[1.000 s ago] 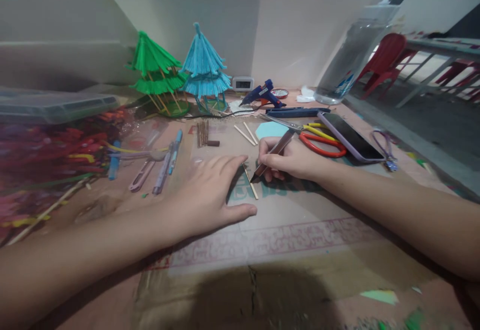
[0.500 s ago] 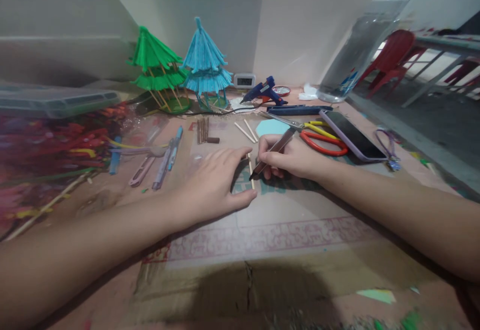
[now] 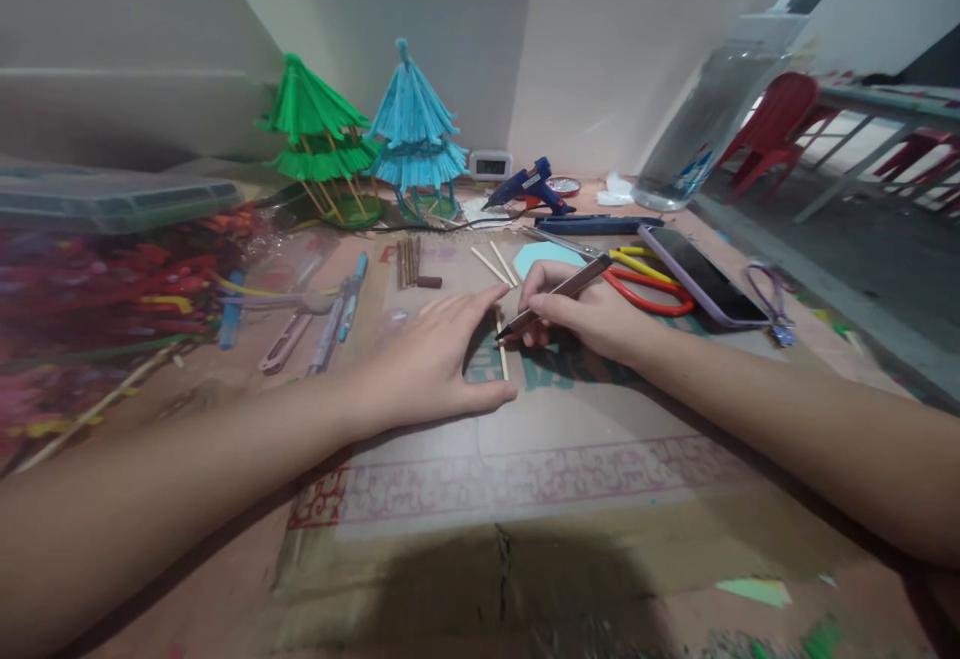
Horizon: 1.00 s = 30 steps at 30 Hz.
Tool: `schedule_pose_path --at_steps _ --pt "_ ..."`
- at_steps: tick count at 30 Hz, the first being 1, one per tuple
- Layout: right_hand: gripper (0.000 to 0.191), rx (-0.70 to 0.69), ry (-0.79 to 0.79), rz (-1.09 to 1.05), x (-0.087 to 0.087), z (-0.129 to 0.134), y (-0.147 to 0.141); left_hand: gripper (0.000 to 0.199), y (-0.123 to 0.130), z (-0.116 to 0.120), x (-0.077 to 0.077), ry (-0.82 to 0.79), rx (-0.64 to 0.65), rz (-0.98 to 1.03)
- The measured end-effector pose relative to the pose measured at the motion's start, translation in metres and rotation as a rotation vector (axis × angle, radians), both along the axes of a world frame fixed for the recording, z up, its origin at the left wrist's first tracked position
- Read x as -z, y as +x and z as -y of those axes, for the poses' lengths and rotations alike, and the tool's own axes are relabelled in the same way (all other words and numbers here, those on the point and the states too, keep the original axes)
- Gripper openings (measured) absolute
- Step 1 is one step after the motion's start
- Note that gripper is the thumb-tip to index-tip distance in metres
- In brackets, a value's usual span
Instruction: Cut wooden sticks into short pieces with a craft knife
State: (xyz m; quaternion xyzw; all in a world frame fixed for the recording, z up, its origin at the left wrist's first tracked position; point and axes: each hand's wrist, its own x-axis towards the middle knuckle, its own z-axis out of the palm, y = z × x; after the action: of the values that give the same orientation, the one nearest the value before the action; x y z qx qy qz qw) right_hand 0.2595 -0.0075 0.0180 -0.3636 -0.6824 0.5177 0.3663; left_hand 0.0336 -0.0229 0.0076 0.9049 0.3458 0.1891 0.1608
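Note:
My left hand [image 3: 431, 359] rests on the mat and holds a thin pale wooden stick [image 3: 504, 361] at its two ends, between index finger and thumb. A brown marker [image 3: 566, 289] is gripped in my right hand [image 3: 574, 314], its dark tip touching the stick near the middle. Beyond my left hand lie several brown sticks [image 3: 409, 261] side by side, with a small brown cap [image 3: 429, 282] by them. Two more pale sticks [image 3: 491, 264] lie past my fingertips. A light blue paper piece [image 3: 544, 257] sits behind my right hand, partly hidden.
Green [image 3: 319, 139] and blue tiered models [image 3: 416, 129] stand at the back, near a glue gun [image 3: 532, 184]. Red-and-yellow-handled scissors [image 3: 652, 291] and a phone [image 3: 705, 277] lie at right. Pens [image 3: 352, 297] and a pile of red craft pieces [image 3: 112, 289] occupy the left.
The marker has tilted flatter, its back end swinging right, and its tip sits slightly farther up the stick. My left hand keeps its hold on the stick.

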Motion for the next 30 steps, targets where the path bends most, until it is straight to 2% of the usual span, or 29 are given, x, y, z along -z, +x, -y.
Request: schedule_pose_path --at_steps 4,7,10,22,27,30 --pt "0.02 -0.074 -0.001 -0.047 -0.001 0.005 0.0 0.088 0.0 0.003 0.001 0.063 -0.025 -0.013" --pt "0.022 -0.165 0.015 -0.03 -0.003 0.012 -0.002 0.083 0.001 0.004 -0.001 0.047 -0.016 -0.014" --pt "0.024 -0.188 0.017 -0.021 -0.004 0.015 -0.003 0.08 0.002 0.004 -0.002 0.03 -0.01 -0.002" --pt "0.018 -0.111 -0.017 -0.024 -0.002 0.01 -0.002 0.082 0.002 0.004 0.0 0.03 0.007 0.01" --pt "0.01 0.073 0.045 -0.027 -0.002 0.005 -0.001 0.087 0.002 0.004 0.001 0.062 -0.009 -0.019" --pt "0.006 0.098 0.03 0.03 -0.002 0.002 -0.002 0.086 0.002 0.004 -0.001 0.04 -0.01 -0.032"
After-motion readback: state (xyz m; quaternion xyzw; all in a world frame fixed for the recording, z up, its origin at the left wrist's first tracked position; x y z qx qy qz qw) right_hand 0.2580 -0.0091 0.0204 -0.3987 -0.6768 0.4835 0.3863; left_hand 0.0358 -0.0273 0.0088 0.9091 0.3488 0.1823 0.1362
